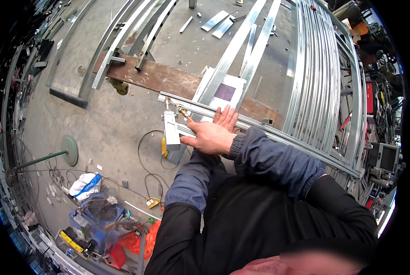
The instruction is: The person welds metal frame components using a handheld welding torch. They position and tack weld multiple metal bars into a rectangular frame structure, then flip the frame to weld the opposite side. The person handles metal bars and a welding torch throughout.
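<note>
My arms cross, with the right forearm over the left. In my right hand (212, 137), closed, is a silver box-shaped tool (171, 130) with a narrow nozzle and a brass fitting (183, 111). Its nozzle points at the left end of a long shiny metal profile (191, 103). My left hand (226, 119) comes out from beneath the right one; its fingers lie stretched out on the profiles, and its wrist is hidden. Two long metal bars (232, 55) run away from that spot, with a white sheet (237, 87) bearing a dark purple square under them.
A rusty brown beam (154, 75) carries several metal tubes (118, 41). At right lie many parallel metal profiles (317, 68). On the floor are loose metal plates (218, 23), cables (143, 158), a round green stand base (70, 150) and a blue machine (97, 220).
</note>
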`<control>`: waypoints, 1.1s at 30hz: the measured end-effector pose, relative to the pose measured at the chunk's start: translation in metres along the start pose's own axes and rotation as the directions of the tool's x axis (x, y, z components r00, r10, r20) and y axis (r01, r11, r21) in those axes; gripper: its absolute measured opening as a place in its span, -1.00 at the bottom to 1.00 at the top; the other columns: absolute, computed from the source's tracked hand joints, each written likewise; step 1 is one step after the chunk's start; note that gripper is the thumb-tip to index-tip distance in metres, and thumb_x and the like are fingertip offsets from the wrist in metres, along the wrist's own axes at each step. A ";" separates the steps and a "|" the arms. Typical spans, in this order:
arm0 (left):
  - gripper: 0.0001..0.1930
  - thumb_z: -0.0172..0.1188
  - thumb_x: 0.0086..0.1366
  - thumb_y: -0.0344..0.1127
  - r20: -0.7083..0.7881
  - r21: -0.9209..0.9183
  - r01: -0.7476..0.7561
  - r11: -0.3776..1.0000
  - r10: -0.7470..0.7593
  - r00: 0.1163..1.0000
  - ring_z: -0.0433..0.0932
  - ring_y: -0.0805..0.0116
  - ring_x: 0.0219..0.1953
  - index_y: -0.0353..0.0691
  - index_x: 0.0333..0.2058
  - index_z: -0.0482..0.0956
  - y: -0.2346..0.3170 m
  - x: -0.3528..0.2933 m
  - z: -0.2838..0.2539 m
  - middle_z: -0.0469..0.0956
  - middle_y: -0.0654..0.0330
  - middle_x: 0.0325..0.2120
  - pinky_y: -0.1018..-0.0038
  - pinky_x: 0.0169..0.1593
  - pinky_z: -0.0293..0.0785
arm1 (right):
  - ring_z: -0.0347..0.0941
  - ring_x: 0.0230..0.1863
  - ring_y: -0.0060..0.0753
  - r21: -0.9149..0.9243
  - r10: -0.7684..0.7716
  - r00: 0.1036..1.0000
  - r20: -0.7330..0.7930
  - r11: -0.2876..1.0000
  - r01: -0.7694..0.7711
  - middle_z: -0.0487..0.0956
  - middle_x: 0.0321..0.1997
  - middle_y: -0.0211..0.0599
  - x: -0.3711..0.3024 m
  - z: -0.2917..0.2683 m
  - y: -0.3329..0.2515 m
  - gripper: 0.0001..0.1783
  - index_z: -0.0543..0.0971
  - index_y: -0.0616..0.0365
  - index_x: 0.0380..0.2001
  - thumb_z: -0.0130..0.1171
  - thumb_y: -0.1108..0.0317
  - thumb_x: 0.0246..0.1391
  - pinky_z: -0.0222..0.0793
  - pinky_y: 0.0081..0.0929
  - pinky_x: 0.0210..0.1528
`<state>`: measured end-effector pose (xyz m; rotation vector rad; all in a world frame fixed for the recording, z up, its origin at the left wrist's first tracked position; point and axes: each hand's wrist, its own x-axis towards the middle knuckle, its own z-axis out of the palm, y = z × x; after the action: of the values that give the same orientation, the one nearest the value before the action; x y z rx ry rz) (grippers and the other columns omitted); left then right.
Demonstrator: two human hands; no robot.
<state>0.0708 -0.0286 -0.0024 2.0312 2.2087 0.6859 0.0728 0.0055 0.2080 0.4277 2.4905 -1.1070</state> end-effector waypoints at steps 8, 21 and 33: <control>-0.24 0.23 0.42 0.12 -0.048 -0.059 -0.011 0.998 0.008 0.999 -0.02 -0.02 0.69 -0.31 0.41 0.45 -0.001 0.000 -0.002 0.33 -0.02 0.52 -0.17 0.70 -0.38 | 0.66 0.04 0.44 -0.019 0.046 0.999 0.027 0.999 -0.045 0.71 -0.08 0.32 0.000 0.004 0.004 -0.23 0.56 0.27 0.21 0.15 -0.30 0.42 0.42 0.14 0.22; -0.25 0.23 0.41 0.17 -0.040 0.044 -0.023 0.999 0.024 0.999 -0.07 0.00 0.71 -0.24 0.39 0.49 -0.001 0.003 -0.005 0.30 0.07 0.55 -0.16 0.70 -0.40 | 0.63 0.10 0.49 -0.061 0.067 0.998 0.010 0.996 -0.066 0.73 -0.05 0.30 -0.012 0.006 0.009 -0.24 0.60 0.24 0.16 0.13 -0.33 0.41 0.33 0.21 0.34; -0.24 0.33 0.32 0.20 -0.048 0.064 0.025 0.998 -0.022 0.999 -0.04 0.04 0.70 -0.20 0.34 0.55 0.000 0.003 -0.003 0.31 0.12 0.52 -0.19 0.70 -0.38 | 0.65 0.04 0.50 -0.047 0.033 0.999 0.013 0.998 -0.032 0.73 -0.13 0.33 -0.018 0.006 0.013 -0.26 0.60 0.27 0.11 0.15 -0.30 0.42 0.38 0.20 0.29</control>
<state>0.0697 -0.0264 0.0010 2.0353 2.3062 0.6765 0.0951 0.0068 0.2039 0.4437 2.4832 -1.0331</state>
